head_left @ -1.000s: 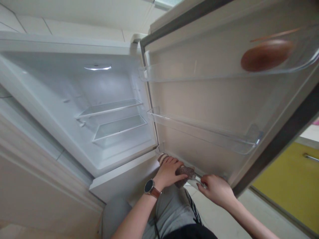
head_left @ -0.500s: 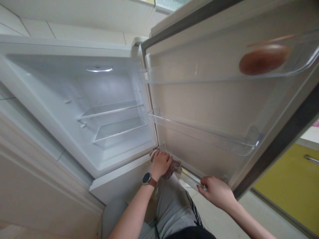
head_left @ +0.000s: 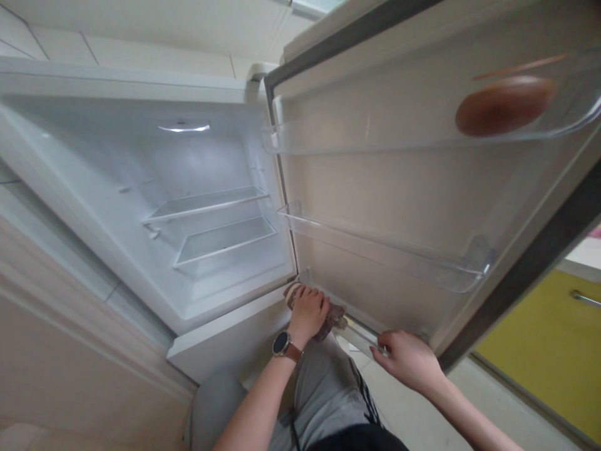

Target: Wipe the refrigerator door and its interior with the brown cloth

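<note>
I look up into an open fridge with its door swung out to the right. My left hand, with a watch on the wrist, presses a brown cloth against the bottom edge of the door near the hinge, fingers closed over it. My right hand grips the lowest clear door shelf at the door's bottom, fingers curled round its rim.
Two clear door shelves hang above the hands; the top one holds a brown oval object. Inside are two glass shelves. A yellow cabinet stands at the right. My knees in grey trousers are below.
My left hand slid the cloth leftward along the door's bottom edge toward the hinge, then edged back slightly right. My right hand has stayed on the lowest shelf.
</note>
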Motion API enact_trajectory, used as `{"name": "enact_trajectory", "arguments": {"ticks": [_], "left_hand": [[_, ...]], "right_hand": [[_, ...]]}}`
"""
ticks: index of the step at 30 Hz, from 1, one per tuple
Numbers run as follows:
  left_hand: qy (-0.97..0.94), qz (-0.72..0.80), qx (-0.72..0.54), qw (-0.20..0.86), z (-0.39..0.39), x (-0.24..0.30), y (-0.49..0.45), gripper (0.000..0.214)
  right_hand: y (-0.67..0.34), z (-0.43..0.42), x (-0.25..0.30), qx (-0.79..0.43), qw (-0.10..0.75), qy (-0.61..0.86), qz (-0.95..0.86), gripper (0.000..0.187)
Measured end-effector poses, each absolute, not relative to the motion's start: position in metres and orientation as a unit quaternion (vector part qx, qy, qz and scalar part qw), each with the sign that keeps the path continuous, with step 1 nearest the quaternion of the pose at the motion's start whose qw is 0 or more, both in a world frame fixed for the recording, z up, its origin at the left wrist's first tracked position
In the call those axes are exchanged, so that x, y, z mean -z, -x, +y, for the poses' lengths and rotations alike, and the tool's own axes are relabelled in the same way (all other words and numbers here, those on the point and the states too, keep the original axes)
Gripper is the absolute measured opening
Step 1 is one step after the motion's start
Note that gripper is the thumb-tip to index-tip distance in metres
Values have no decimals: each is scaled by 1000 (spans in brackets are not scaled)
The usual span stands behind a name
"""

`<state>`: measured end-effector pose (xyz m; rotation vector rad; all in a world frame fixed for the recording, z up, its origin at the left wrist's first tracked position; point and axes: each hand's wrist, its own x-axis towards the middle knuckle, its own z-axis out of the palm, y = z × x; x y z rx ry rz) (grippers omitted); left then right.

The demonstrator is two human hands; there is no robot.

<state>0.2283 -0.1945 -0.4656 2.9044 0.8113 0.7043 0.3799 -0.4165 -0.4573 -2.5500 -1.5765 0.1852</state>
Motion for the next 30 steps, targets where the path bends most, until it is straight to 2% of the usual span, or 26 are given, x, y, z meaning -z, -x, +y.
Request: {"name": "enact_trajectory", "arguments": {"ticks": [12, 30], "left_hand": [[-944, 238, -228, 34, -233, 466, -237, 26], [-940, 252, -223, 64, -228, 464, -236, 28]], "right_hand": [[-378, -416, 452, -71, 69, 847, -522, 34], [-371, -413, 458, -67, 83, 832, -544, 39]]}}
